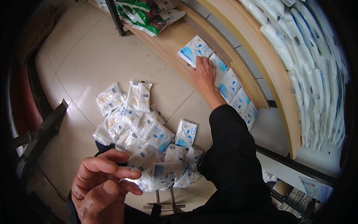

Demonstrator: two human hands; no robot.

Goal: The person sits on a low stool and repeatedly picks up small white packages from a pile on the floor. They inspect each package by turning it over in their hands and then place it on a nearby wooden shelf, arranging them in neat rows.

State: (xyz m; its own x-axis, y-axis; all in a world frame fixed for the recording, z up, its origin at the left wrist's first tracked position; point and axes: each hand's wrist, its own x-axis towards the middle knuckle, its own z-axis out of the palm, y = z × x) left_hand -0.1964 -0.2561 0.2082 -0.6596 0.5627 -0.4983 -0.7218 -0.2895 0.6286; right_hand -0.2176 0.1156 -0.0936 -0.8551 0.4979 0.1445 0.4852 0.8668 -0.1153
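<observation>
My right hand (204, 72) reaches over the low wooden shelf, its bent fingers on the near edge of a white-and-blue plastic packet (195, 49). This packet is the far end of a row of similar flat packets (229, 83) lying along the shelf. The fingertips are partly hidden beneath the hand. Close to the camera, my left hand (106, 183) is raised with its fingers loosely curled and apart, holding nothing. Beyond it, a loose pile of the same clear-and-white packets (147, 128) lies heaped low down, with pale contents showing through some of them.
Green-and-white bags (151, 18) lie at the shelf's far left, beside a dark upright post (115, 16). A higher curved shelf board (274, 71) carries tightly stacked white packages (311, 74) at right. Dark metal framework (44, 130) stands at left on the tiled floor (93, 52).
</observation>
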